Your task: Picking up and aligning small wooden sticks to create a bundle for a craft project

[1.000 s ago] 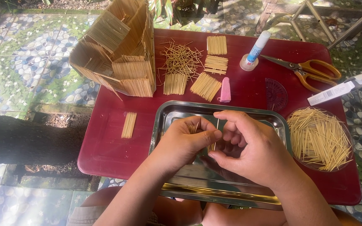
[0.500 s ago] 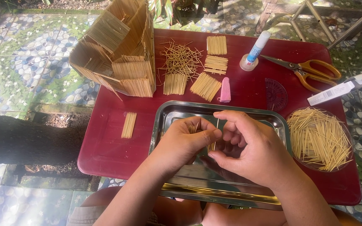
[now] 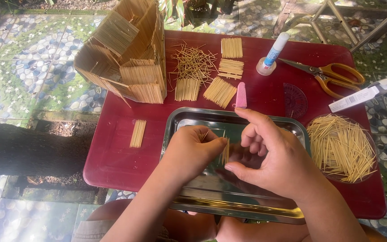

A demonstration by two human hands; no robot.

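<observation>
Seen on the red surface [image 3: 113, 157]: toothpick model house [image 3: 126, 54] upper left, glue bottle [image 3: 272, 56] and orange-handled scissors [image 3: 332, 76] upper right, pink eraser [image 3: 240, 95] at centre, plate of loose toothpicks [image 3: 341, 148] at right, small stick panel [image 3: 137, 133] at left.

Bare red table [image 3: 113, 157] left of tray [image 3: 175, 118], beside toothpick bundle [image 3: 137, 133]

I see a dark red table [image 3: 113, 157] with a shiny silver tray [image 3: 211, 201], pale straw-coloured toothpicks [image 3: 341, 145] and a pink eraser [image 3: 241, 95]. The scissors [image 3: 332, 76] have yellow handles, the glue stick [image 3: 272, 56] is white and blue. The floor tiles [image 3: 27, 71] show a green pebble pattern with small white flowers.
</observation>
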